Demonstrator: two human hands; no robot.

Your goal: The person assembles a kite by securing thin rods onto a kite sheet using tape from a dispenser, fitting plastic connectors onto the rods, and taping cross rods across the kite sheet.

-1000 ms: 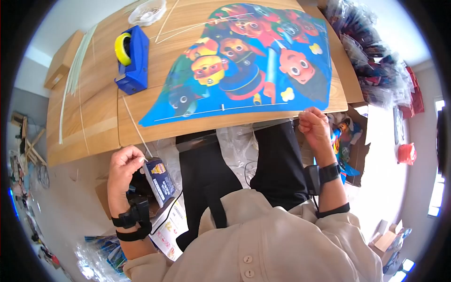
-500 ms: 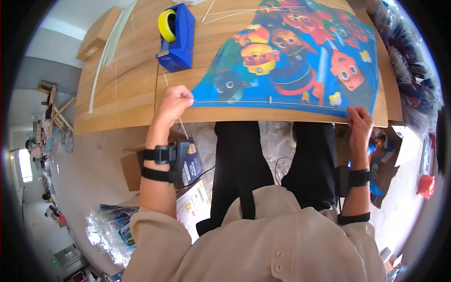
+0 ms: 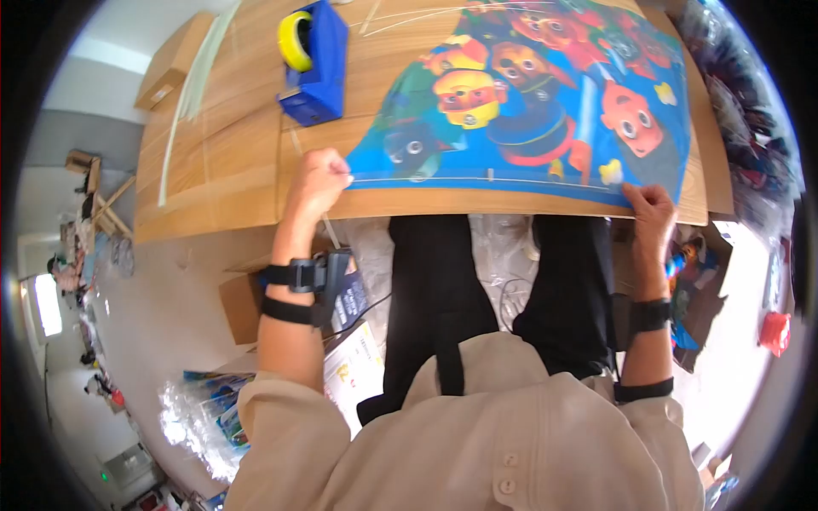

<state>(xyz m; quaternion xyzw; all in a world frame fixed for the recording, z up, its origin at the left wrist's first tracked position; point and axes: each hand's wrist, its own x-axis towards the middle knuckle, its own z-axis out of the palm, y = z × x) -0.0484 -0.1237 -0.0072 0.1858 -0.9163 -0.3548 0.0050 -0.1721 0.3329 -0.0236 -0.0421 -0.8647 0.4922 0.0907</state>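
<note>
Sheet of thin, shiny blue material printed with cartoon characters (image 3: pixel 537 128) lies flat on the light-brown wood-grain table (image 3: pixel 230 162), its long straight side along the near edge. Thin straight white rod (image 3: pixel 417 180) runs along that side, small pale fitting (image 3: pixel 491 175) near its middle. Left hand (image 3: pixel 317 183): thumb and fingers closed in a tight pinch at the sheet's left tip, by the rod's end; can't tell whether it has sheet, rod or both. Right hand (image 3: pixel 653 211): fingers part-curled, fingertips at the near edge by the rod's right end; grip unclear. Step looks like lining up or seating the rod on the sheet. Next move likely calls for keeping the edge taut and securing an end; blue tape dispenser with yellow roll (image 3: pixel 322 72) stands beyond the left hand.
</note>
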